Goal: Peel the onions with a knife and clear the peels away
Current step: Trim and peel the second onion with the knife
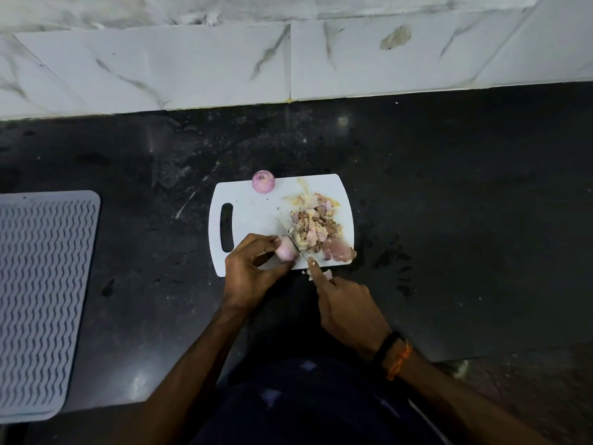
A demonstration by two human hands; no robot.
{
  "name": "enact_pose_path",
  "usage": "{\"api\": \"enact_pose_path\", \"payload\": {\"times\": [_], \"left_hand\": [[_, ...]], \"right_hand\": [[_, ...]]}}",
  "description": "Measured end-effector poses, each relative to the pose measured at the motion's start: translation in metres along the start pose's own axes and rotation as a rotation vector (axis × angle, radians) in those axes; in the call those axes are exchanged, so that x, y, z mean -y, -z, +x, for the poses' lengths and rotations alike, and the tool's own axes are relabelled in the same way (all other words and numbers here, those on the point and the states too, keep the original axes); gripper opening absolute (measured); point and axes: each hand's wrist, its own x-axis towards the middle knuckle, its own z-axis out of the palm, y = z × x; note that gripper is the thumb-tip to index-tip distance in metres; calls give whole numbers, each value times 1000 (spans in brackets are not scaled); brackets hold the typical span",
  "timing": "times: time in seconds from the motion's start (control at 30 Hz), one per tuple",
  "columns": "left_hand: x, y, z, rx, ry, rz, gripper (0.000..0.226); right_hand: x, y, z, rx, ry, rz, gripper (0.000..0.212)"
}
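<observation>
The left hand [253,268] is gripping a pale pink onion [286,250] on the near edge of the white cutting board [247,207]. The right hand [346,311] is holding the knife [290,236], forefinger extended along it, blade touching that onion. A peeled onion [263,181] is sitting at the board's far edge, with the heap of peels [316,226] lying on its right half.

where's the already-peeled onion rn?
Head view: the peeled onion sits at the far edge of the white cutting board, left of the peel pile, apart from both hands.

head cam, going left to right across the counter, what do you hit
grey ridged mat → handle slot of the white cutting board → peeled onion at the board's far edge → onion in the left hand's grip → pile of peels
</observation>
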Motion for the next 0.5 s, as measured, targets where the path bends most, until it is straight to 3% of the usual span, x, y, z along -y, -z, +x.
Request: {"api": "enact_pose_path", "payload": {"times": [0.1, 0.27, 0.37, 0.5], "left_hand": [[3, -2, -6, 38, 4, -30, 38], [4, 0, -11, 79, 203, -249, 37], [2, 0, -11, 122, 203, -297, 32], [-1, -2, -7, 104, 200, -243, 42]], "right_hand": [[0, 0, -2, -18, -60, 47, 61], [-3, 1, 9, -60, -97, 94, 61], [-6, 1, 11, -76, -84, 105, 60], [-4, 6, 15, -89, -83, 144, 58]]}}
